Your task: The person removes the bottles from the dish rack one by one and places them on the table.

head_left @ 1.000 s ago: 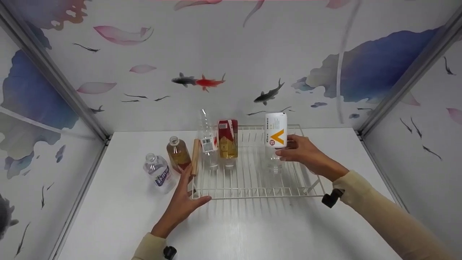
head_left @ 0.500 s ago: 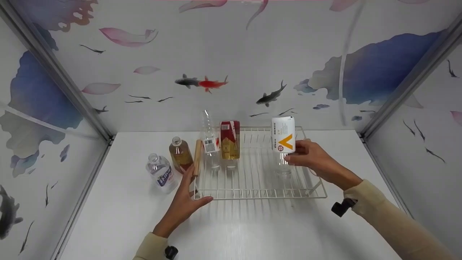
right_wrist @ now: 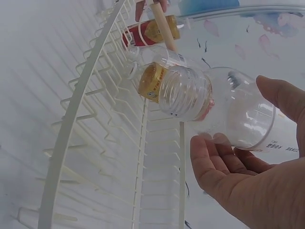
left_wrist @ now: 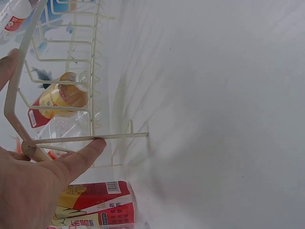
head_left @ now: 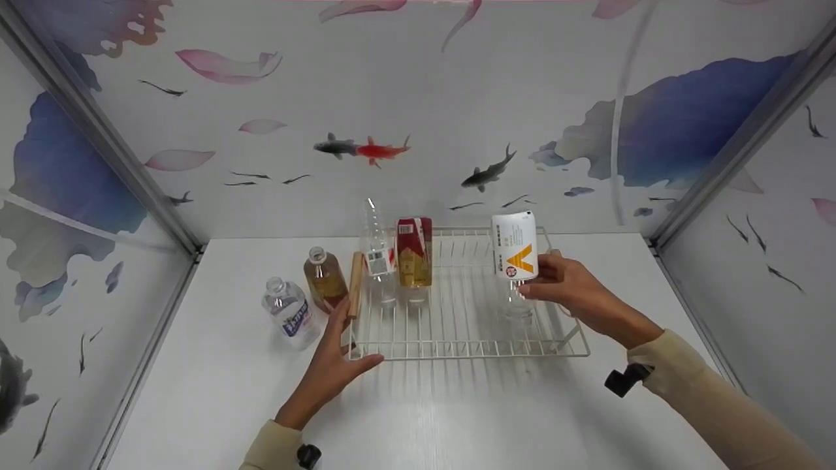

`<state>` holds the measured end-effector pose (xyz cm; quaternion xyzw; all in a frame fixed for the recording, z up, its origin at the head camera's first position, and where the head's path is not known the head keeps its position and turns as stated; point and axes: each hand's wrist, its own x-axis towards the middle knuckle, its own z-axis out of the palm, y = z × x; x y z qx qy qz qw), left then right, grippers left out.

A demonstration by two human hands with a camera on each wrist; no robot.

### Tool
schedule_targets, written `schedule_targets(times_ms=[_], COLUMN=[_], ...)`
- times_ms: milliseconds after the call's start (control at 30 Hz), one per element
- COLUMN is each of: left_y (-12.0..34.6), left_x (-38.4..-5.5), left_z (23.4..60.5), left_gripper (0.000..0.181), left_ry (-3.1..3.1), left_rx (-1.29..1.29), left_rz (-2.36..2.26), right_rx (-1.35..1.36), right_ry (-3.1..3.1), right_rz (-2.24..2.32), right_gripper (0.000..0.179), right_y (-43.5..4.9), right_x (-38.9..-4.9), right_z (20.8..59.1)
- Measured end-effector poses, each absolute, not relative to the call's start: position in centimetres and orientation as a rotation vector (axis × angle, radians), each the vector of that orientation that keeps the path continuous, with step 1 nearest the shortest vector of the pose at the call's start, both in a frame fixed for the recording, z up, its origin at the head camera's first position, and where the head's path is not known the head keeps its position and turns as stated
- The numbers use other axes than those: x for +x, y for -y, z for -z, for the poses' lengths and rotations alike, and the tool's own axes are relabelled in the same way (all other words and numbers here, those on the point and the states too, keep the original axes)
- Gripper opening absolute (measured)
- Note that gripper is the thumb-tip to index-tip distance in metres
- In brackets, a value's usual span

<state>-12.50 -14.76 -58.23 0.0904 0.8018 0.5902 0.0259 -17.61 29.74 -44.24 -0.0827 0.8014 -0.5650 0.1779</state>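
Note:
In the head view my right hand [head_left: 575,294] holds a clear plastic bottle with a white label [head_left: 514,245] and an orange mark, mouth down over the right part of a white wire rack [head_left: 470,358]. Thumb and fingers lie on opposite sides of this bottle [right_wrist: 245,107] in the right wrist view. My left hand [head_left: 330,365] grips the rack's left front corner, beside its wooden handle [head_left: 356,285]; the thumb lies along a wire in the left wrist view. Inside the rack, a clear bottle [head_left: 381,261] and a red-and-gold labelled bottle [head_left: 415,254] stand upside down.
Left of the rack, an amber-brown bottle [head_left: 324,281] and a clear bottle with a purple label [head_left: 292,318] stand uncapped on the white table [head_left: 424,418]. Patterned panels [head_left: 418,98] enclose the back and both sides.
My right hand has carried the white-labelled bottle a little to the right and slightly lower in the head view, and it leans a bit more. The left hand keeps its grip on the rack.

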Motion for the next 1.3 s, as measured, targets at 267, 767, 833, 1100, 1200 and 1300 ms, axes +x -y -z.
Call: schedule_targets(times_ms=[267,767,833,1100,1200,1300], left_y=[14.8,14.8,14.8,14.7,14.8,14.8], left_x=[-12.6,-12.7,-12.7,-12.6,-12.5,-12.5], left_z=[58.3,58.4,58.4,58.2,58.3,58.4], left_gripper=[0.126,0.126,0.126,0.129,0.13,0.131], left_ry=[-2.466,-2.467,-2.47,-2.479,-2.475,-2.469], left_rx=[0.266,0.281,0.282,0.258,0.253,0.264], left_rz=[-1.83,-1.838,-1.837,-1.8,-1.793,-1.794], right_rx=[-0.271,-0.3,-0.309,-0.313,-0.319,-0.325], right_ry=[-2.247,-2.248,-2.251,-2.237,-2.231,-2.223], right_rz=[1.603,1.594,1.588,1.578,1.579,1.583], right_gripper=[0.079,0.077,0.078,0.079,0.078,0.078], right_y=[-29.8,-29.5,-29.5,-29.4,-29.3,-29.2], right_x=[-17.4,-16.9,-16.8,-16.4,-16.3,-16.1], right_z=[44.1,43.4,43.3,43.2,43.2,43.3])
